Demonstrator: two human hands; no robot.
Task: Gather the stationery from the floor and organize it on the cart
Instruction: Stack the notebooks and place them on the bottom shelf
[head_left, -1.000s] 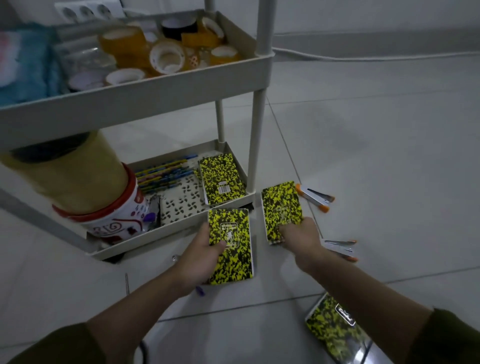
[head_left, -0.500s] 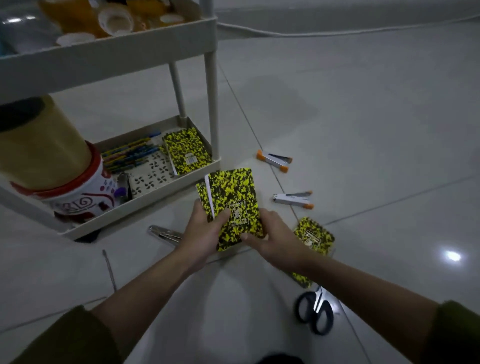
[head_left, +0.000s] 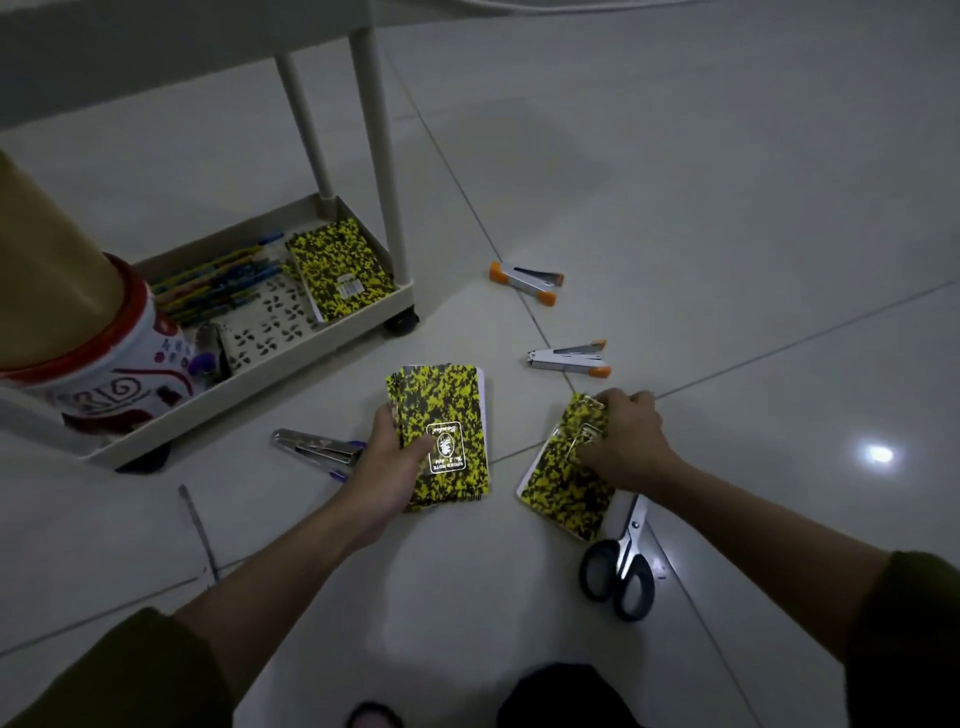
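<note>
Left hand (head_left: 387, 457) grip holds stacked yellow-black speckled notebooks (head_left: 441, 431); right hand (head_left: 626, 441) grip pinches another floor notebook (head_left: 563, 483). Staplers, scissors remain; cart tray (head_left: 311, 343) part-filled.

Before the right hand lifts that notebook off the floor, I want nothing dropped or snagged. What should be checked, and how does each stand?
1. Left hand grips the notebook stack: ok.
2. Right hand has its fingers on the floor notebook: ok.
3. Fingers curled under its edge: cannot tell.
4. Scissors clear of that notebook: not ok, blades at its corner.
5. Room on the cart's bottom tray beside the notebook there: ok.
</note>
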